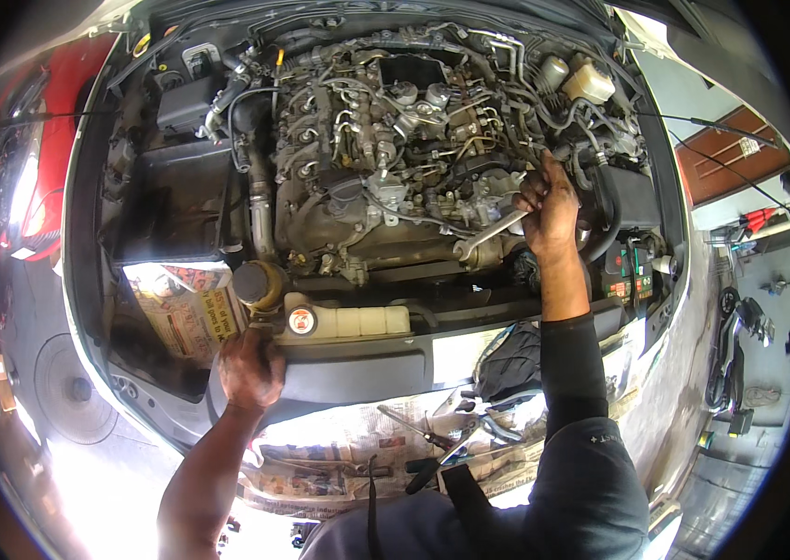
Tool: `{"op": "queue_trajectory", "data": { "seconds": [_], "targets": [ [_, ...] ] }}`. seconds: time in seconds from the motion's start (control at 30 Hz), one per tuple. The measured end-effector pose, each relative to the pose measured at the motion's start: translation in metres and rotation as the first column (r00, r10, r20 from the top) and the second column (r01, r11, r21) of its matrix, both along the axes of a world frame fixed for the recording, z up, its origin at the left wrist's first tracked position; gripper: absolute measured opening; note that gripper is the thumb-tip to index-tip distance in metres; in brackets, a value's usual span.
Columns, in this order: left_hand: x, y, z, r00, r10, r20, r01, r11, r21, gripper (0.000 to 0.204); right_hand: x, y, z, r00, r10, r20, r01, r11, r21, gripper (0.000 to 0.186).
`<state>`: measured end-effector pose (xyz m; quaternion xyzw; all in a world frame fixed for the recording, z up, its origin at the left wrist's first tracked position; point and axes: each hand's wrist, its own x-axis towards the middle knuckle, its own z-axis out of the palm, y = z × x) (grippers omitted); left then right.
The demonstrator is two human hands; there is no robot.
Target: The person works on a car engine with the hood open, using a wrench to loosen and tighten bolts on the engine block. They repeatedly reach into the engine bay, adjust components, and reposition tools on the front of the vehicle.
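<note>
My right hand (549,207) is closed around an open-end wrench (493,233) over the right side of the uncovered engine (395,159). The wrench's forked end points left and down, toward the engine's front; its other end is hidden in my fingers. At the front left, my left hand (250,368) is curled over the dark front panel (357,375), its fingertips partly hidden. Just beyond it stand a round dark cap (258,283) and a pale plastic tank (357,321) with a white cap.
Newspaper (311,481) covers the front edge, with pliers (497,429), a screwdriver (432,471) and other tools on it. A black cloth bundle (511,362) lies near my right forearm. A battery (625,271) sits at the right, a red car (59,140) at the left.
</note>
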<state>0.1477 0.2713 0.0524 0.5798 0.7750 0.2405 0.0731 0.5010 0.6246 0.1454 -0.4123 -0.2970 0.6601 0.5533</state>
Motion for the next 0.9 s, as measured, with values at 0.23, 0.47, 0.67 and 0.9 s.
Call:
{"op": "queue_trajectory", "data": {
  "seconds": [0.23,0.47,0.67,0.9],
  "targets": [
    [0.001,-0.002,0.000,0.999,0.031,0.009,-0.031,0.999,-0.012,0.014,-0.043,-0.058,-0.001,0.860,0.132,0.494,-0.247,0.953,0.176,0.029],
    [-0.001,-0.005,-0.006,0.999,0.032,0.036,-0.031,0.999,-0.031,0.017,-0.048,-0.152,-0.011,0.477,-0.070,0.876,-0.470,0.822,0.322,0.041],
    [0.000,-0.008,-0.003,0.999,0.053,-0.008,-0.054,0.994,-0.091,0.028,-0.054,-0.242,-0.002,0.521,-0.188,0.833,-0.481,0.741,0.468,0.039],
    [0.002,-0.008,-0.004,0.995,0.096,0.009,-0.094,0.984,-0.152,0.034,-0.070,-0.316,0.022,0.559,-0.244,0.793,-0.608,0.530,0.591,0.029]
  ]
}}
